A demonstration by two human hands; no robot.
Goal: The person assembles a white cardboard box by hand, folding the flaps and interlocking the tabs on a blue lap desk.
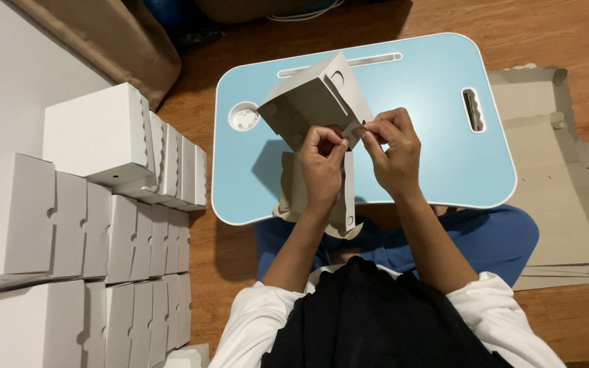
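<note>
Closest below the camera is the person's black top (369, 320) with white sleeves (253, 320), and blue trousers (492, 235) showing over the crossed legs. Both forearms reach forward over the near edge of a light blue lap table (438, 157) that stands on the wooden floor (567, 27).

The left hand (322, 167) and the right hand (393, 150) meet just above the table, close together, almost touching. Between them is a half-folded grey cardboard box (315, 102), tilted, its upper part raised over the table and a long flap (348, 194) hanging down toward the person's lap. The left hand's fingers are pinched together on the box's lower edge near the middle. The right hand's thumb and fingertips are clamped on a small tab at the same spot, just beside the left thumb.

The table has a round cup recess (244, 116) on its left side, a long slot (339, 66) along the far edge, and a short handle slot (472, 109) on the right.

To the person's left, finished white boxes (97, 129) stand stacked in rows against the wall. To the right, a pile of flat cardboard sheets (560, 177) lies on the floor, partly under the table's edge.
</note>
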